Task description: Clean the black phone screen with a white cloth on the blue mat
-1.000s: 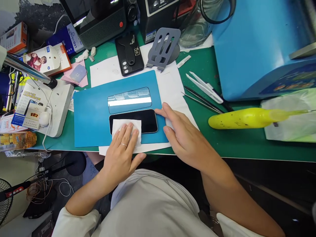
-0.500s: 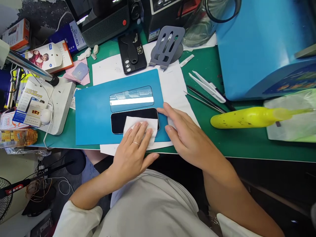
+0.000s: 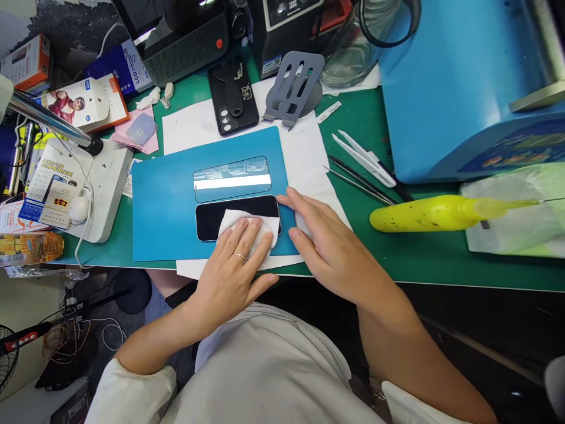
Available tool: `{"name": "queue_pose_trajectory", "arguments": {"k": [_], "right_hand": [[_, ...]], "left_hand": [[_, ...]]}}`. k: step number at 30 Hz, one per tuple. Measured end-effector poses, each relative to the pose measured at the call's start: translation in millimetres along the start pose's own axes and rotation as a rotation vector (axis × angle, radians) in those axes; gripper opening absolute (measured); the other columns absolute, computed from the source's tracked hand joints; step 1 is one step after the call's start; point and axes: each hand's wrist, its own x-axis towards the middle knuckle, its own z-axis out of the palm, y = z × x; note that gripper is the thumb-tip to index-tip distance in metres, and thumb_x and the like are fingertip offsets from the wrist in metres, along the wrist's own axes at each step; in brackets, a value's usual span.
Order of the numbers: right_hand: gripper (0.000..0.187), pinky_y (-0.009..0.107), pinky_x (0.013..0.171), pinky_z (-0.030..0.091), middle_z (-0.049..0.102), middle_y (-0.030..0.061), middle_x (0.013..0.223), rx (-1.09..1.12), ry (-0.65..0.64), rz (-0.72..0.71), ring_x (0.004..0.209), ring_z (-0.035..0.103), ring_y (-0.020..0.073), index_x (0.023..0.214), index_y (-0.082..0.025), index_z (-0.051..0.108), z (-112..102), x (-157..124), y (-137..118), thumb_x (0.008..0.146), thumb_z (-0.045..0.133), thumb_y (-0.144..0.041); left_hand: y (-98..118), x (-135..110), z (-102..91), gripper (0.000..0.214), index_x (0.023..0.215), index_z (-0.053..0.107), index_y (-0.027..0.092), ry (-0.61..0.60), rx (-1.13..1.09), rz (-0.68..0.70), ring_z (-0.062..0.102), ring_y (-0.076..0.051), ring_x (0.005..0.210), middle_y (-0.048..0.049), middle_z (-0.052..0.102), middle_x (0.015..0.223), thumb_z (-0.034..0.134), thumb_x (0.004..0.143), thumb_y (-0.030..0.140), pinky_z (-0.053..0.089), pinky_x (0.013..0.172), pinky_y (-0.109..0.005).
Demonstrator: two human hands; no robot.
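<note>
A phone (image 3: 209, 221) with a dark screen lies face up on a blue mat (image 3: 163, 206). My left hand (image 3: 233, 259) presses a folded white wipe (image 3: 229, 219) onto the lower right part of the screen. Its fingers lie flat, with the thumb held out to the side. At the phone's right end rests my right hand (image 3: 322, 241), fingertips by the corner, thumb apart from the fingers. Just above the phone, a clear screen protector (image 3: 232, 181) with a dark outline lies on the mat.
Behind the mat are a black phone case (image 3: 233, 97) and a grey stand (image 3: 295, 88). White tweezers (image 3: 366, 159) and thin dark tools lie to the right, near a yellow squeeze bottle (image 3: 419, 213). A white lamp base (image 3: 108, 200) stands on the left.
My left hand and the wipe have shifted very slightly on the screen. The whole view has moved a little; the right hand keeps its place at the phone's end.
</note>
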Motion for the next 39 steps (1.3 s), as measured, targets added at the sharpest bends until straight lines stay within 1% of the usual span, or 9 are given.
{"name": "queue_pose_trajectory", "arguments": {"k": [6,10,13,21,25,30,33,36,39], "right_hand": [[0.068,0.054,0.122,0.048,0.056,0.0088,0.162,-0.002,-0.003,-0.007,0.151,0.051,0.0287,0.173,-0.033,0.018,1.2,-0.6,1.1,0.109,0.04,-0.024],[0.068,0.055,0.121,0.049,0.058,0.0088,0.16,-0.008,0.011,-0.006,0.15,0.051,0.0285,0.173,-0.032,0.019,2.1,-0.6,1.3,0.109,0.041,-0.024],[0.068,0.054,0.121,0.049,0.057,0.0091,0.161,-0.024,0.01,-0.015,0.151,0.05,0.0282,0.172,-0.032,0.021,2.4,-0.5,2.0,0.108,0.043,-0.023],[0.071,0.055,0.119,0.051,0.055,0.0097,0.162,-0.01,0.025,0.001,0.149,0.053,0.0298,0.173,-0.033,0.017,2.7,-1.2,4.5,0.108,0.042,-0.024],[0.072,0.056,0.12,0.05,0.054,0.0098,0.163,-0.011,0.024,0.007,0.149,0.053,0.0302,0.173,-0.033,0.016,1.6,-0.7,2.6,0.107,0.042,-0.023],[0.072,0.055,0.121,0.05,0.059,0.0088,0.159,-0.006,0.014,0.0,0.15,0.051,0.0289,0.173,-0.032,0.015,0.0,0.3,0.3,0.107,0.042,-0.021],[0.072,0.055,0.121,0.049,0.058,0.0085,0.16,-0.001,0.018,-0.008,0.15,0.051,0.0282,0.173,-0.034,0.015,-0.2,0.7,-0.1,0.108,0.043,-0.021],[0.072,0.055,0.121,0.049,0.058,0.0076,0.16,0.0,0.01,-0.01,0.15,0.051,0.0284,0.173,-0.035,0.015,-0.4,1.1,0.4,0.108,0.042,-0.021],[0.07,0.054,0.121,0.049,0.056,0.0083,0.161,-0.008,0.014,0.004,0.15,0.052,0.0292,0.173,-0.034,0.016,0.0,1.0,1.9,0.108,0.041,-0.023]], "left_hand": [[-3.5,-5.1,-4.1,0.065,0.161,0.042,0.011,-0.03,0.03,-0.016,0.032,-0.037,0.163,-0.0219,0.041,0.17,0.041,0.112,0.054,0.036,0.128,-0.056],[5.1,7.9,1.4,0.07,0.158,0.046,0.009,0.0,0.057,0.007,0.038,-0.039,0.16,-0.0225,0.044,0.168,0.037,0.111,0.06,0.038,0.126,-0.054],[9.7,19.3,7.4,0.074,0.157,0.048,0.01,0.025,0.076,-0.029,0.04,-0.04,0.158,-0.0227,0.045,0.167,0.035,0.109,0.064,0.038,0.126,-0.055],[1.1,52.1,10.4,0.083,0.157,0.046,0.004,0.051,0.051,-0.136,0.039,-0.04,0.159,-0.0256,0.045,0.166,0.025,0.109,0.068,0.033,0.128,-0.057],[7.0,42.6,9.4,0.085,0.157,0.045,0.007,0.055,0.052,-0.132,0.034,-0.041,0.161,-0.026,0.043,0.167,0.033,0.105,0.073,0.034,0.128,-0.058],[16.8,17.2,7.6,0.082,0.155,0.046,0.007,0.062,0.027,-0.072,0.04,-0.042,0.157,-0.0274,0.047,0.163,0.04,0.105,0.071,0.039,0.125,-0.057],[17.7,9.0,6.4,0.077,0.155,0.046,0.01,0.042,-0.004,-0.089,0.042,-0.042,0.156,-0.0267,0.049,0.161,0.041,0.106,0.069,0.039,0.124,-0.06],[15.5,13.2,5.9,0.077,0.156,0.047,0.011,0.031,-0.009,-0.097,0.045,-0.042,0.153,-0.0259,0.051,0.16,0.04,0.106,0.069,0.037,0.124,-0.06],[12.1,30.0,6.0,0.079,0.155,0.05,0.01,0.03,0.0,-0.091,0.047,-0.041,0.152,-0.0248,0.053,0.159,0.036,0.106,0.071,0.036,0.125,-0.057]]}}
